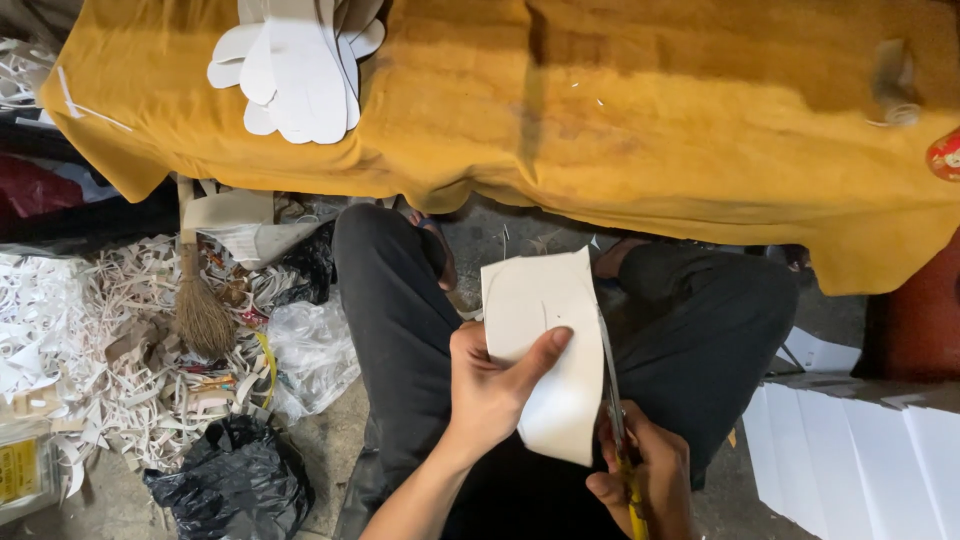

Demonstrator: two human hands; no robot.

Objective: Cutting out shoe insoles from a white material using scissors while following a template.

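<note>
- Two hands work low in the frame, around 6 o'clock: the left hand [490, 385] pinches one white card sheet [545, 350], thumb pressed on its face and the fingers hidden behind it.
- At 5 o'clock, the right hand [650, 480] is closed around the yellow handles of one pair of scissors [612, 395]; its lower part is cut off by the bottom edge.
- Scissor blades run along the sheet's right edge, touching it; how far they gape is hard to make out.
- That sheet sits upright over the person's lap, between two knees in dark trousers [400, 320], just below the picture's centre.
- One table under a mustard-yellow cloth [620, 110] fills the top, from 10 to 2 o'clock.
- One stack of white cut-out shapes [300, 70] lies on the cloth at 11 o'clock; the pieces overlap, so their number cannot be counted, and the top edge clips them.
- One small hand broom [200, 300] stands at 9 o'clock in a heap of white paper offcuts [90, 340].
- Two bags lie on the floor around 8 o'clock: one clear plastic bag [315, 355], one black bag [235, 485].
- One stack of white sheets [860, 460] lies at 4 o'clock, clipped by the right edge.
- A red round object [945, 155] at 3 o'clock is mostly cut off.
</note>
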